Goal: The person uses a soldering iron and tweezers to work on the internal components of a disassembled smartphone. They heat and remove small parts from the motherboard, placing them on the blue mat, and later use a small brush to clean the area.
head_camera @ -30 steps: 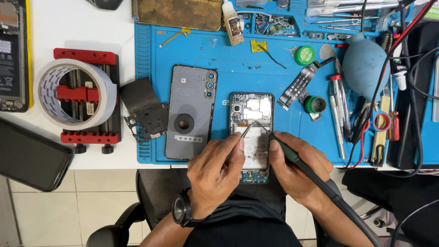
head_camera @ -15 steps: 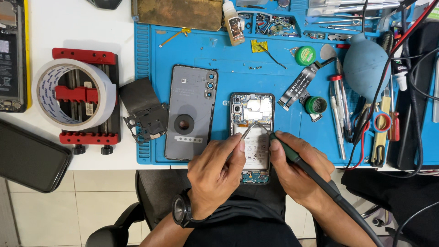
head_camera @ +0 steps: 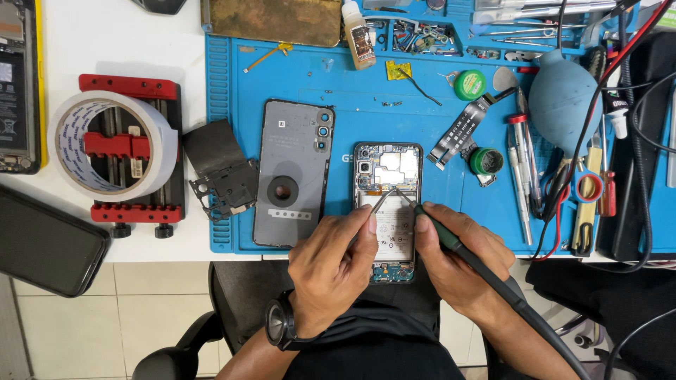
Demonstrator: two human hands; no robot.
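Grip, left hand: our left hand pinches a pair of metal tweezers between thumb and forefinger, closed on the tool.
Grip, right hand: our right hand is wrapped around a dark green soldering iron, held like a pen, its cable trailing off toward 5 o'clock.
Change: almost none. Against the two earlier views, both hands and both tool tips sit in the same place over the phone. We judge that fine, steady work at one spot is in progress.
Tool tips: the tweezers' tip and the iron's tip meet at nearly one point, just below the upper board area of the opened phone.
Opened phone, position: it lies flat on the blue mat on the table, near the mat's 6 o'clock edge, directly ahead of us.
Opened phone, look: back removed, camera modules and metal shields exposed at its 12 o'clock end, a pale battery below, partly hidden by our fingers.
Neighbours: the grey back cover lies just beside it at 9 o'clock; a flex ribbon lies at 2 o'clock; a roll of tape sits on a red clamp, well apart at 9 o'clock.
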